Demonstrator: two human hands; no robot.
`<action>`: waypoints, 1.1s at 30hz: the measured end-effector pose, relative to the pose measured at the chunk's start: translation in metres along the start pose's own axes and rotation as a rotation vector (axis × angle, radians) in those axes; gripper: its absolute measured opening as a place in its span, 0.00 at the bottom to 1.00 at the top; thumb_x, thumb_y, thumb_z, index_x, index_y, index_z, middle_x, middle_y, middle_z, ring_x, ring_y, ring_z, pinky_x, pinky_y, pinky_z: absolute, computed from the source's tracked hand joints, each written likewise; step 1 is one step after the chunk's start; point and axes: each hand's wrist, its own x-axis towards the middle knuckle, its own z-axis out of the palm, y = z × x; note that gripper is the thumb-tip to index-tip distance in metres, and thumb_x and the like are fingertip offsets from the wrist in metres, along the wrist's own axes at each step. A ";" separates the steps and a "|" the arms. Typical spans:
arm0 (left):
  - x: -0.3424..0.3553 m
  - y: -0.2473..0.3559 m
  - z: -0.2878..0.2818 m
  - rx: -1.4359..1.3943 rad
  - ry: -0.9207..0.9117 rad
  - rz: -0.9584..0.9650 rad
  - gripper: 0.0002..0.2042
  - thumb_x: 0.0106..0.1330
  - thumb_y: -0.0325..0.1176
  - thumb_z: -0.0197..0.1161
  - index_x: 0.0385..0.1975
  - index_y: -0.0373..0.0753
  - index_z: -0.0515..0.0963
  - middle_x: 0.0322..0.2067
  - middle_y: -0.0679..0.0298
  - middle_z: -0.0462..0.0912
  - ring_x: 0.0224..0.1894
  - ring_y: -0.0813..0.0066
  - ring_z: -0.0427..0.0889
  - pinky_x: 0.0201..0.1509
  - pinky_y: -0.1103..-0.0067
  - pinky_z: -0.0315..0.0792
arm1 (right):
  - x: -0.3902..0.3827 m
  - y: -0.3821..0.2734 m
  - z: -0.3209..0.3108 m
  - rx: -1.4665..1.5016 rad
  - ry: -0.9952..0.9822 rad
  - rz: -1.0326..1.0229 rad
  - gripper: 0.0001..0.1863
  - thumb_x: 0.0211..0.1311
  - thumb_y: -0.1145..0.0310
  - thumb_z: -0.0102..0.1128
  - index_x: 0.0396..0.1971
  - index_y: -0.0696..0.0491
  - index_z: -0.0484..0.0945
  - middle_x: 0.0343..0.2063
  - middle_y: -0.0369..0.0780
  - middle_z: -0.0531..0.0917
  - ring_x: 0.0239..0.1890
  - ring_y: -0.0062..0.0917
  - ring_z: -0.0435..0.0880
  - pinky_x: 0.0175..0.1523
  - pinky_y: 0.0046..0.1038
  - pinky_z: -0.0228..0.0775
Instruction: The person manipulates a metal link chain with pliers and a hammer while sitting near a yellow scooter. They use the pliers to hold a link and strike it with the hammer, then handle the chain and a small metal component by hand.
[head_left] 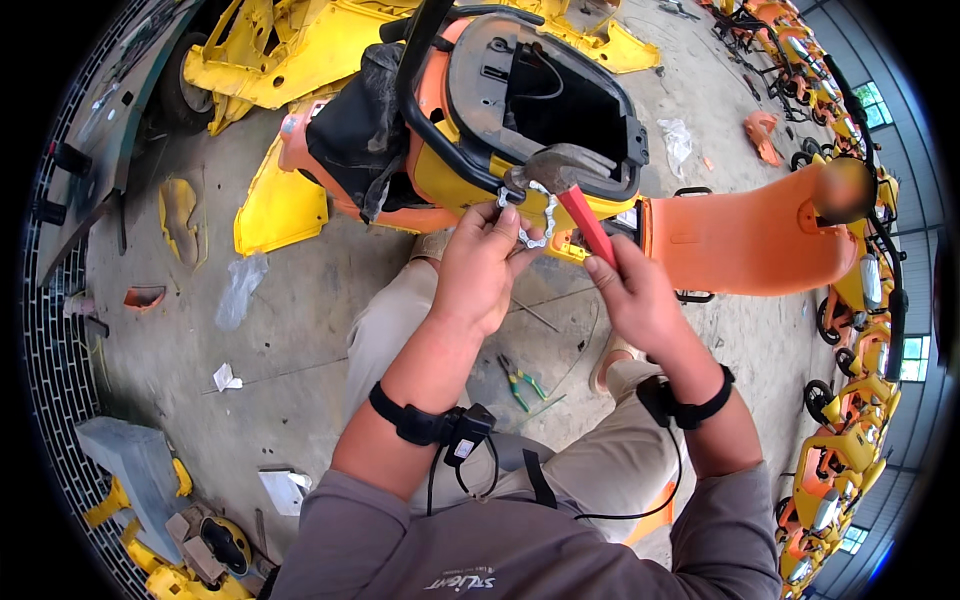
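Observation:
My left hand [482,262] pinches a short silver chain [550,212], which curves in a loop near the hammer's head. A claw hammer [590,226] with a red handle is gripped low on the handle by my right hand [637,300]. Its dark metal head is up beside the chain's top end; whether the two touch I cannot tell. Both hands are at the near side of a yellow and orange scooter [440,180]. The scooter's black storage compartment [560,100] is uncovered behind the hammer.
A curved orange panel [740,235] extends right from the scooter. Pliers with green and yellow handles [520,382] lie on the concrete floor between my feet. Yellow body panels [282,205] and a plastic bag [241,290] lie left. Several scooters [840,450] line the right side.

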 end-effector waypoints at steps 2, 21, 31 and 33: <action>0.000 0.000 -0.002 -0.003 -0.011 0.010 0.08 0.78 0.34 0.53 0.49 0.39 0.70 0.38 0.65 0.77 0.45 0.74 0.78 0.61 0.67 0.72 | 0.000 0.000 -0.008 -0.013 0.020 -0.016 0.12 0.72 0.65 0.58 0.45 0.58 0.76 0.22 0.43 0.76 0.25 0.24 0.74 0.35 0.29 0.70; -0.001 -0.002 -0.002 0.021 0.037 -0.002 0.09 0.78 0.34 0.53 0.51 0.38 0.70 0.39 0.65 0.77 0.46 0.73 0.78 0.61 0.67 0.71 | 0.004 -0.011 -0.016 -0.045 -0.058 0.047 0.13 0.73 0.63 0.58 0.44 0.59 0.76 0.22 0.38 0.76 0.26 0.18 0.72 0.34 0.27 0.69; 0.000 0.001 -0.002 0.024 0.024 0.018 0.08 0.78 0.32 0.52 0.49 0.35 0.69 0.40 0.64 0.76 0.44 0.76 0.78 0.56 0.71 0.77 | 0.006 -0.030 -0.018 -0.056 0.015 -0.067 0.12 0.71 0.64 0.59 0.37 0.59 0.73 0.20 0.45 0.75 0.24 0.30 0.76 0.33 0.33 0.70; -0.001 0.000 -0.001 0.024 0.011 0.043 0.08 0.78 0.32 0.53 0.49 0.35 0.69 0.40 0.64 0.76 0.44 0.77 0.78 0.56 0.71 0.77 | 0.002 -0.033 -0.018 0.004 0.075 -0.072 0.13 0.71 0.64 0.59 0.36 0.60 0.73 0.21 0.47 0.76 0.24 0.34 0.78 0.33 0.35 0.70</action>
